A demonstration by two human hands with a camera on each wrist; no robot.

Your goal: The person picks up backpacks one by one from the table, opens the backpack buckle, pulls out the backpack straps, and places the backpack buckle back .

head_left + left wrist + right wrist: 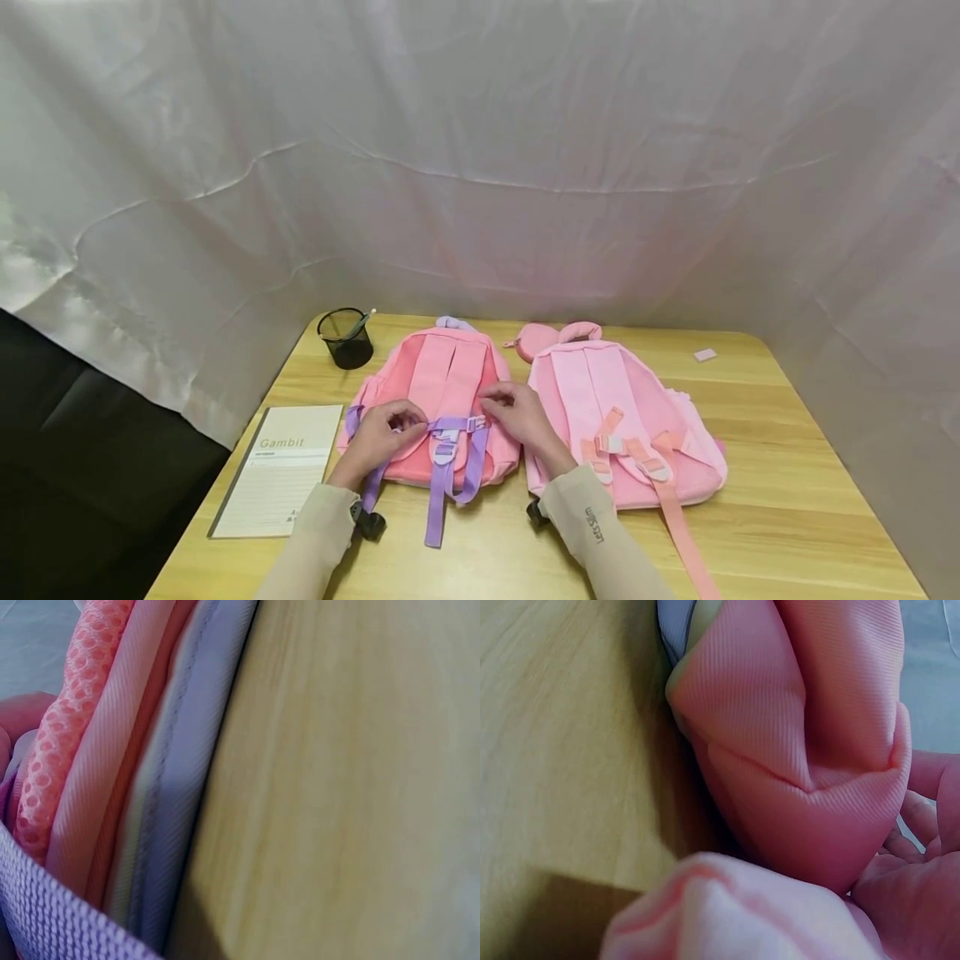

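A coral-pink backpack (433, 367) lies on the table with its shoulder straps up. Purple webbing (448, 424) with a side-release buckle (476, 423) crosses its lower part. My left hand (386, 437) pinches the left end of this purple webbing between thumb and index finger. Beside the buckle, my right hand (521, 412) hovers with loosely bent fingers and nothing between them. In the left wrist view, purple strap (52, 907) passes before the bag's mesh edge (56, 757). The bag's folded pink side (780, 750) fills much of the right wrist view, fingers (922, 817) behind it.
Close on the right lies a light-pink backpack (622, 383) with peach straps, a round pink pouch (536, 340) at its top. A notebook (277, 475) is at left, a black mesh pen cup (351, 346) behind. A small pale block (705, 355) sits at back right.
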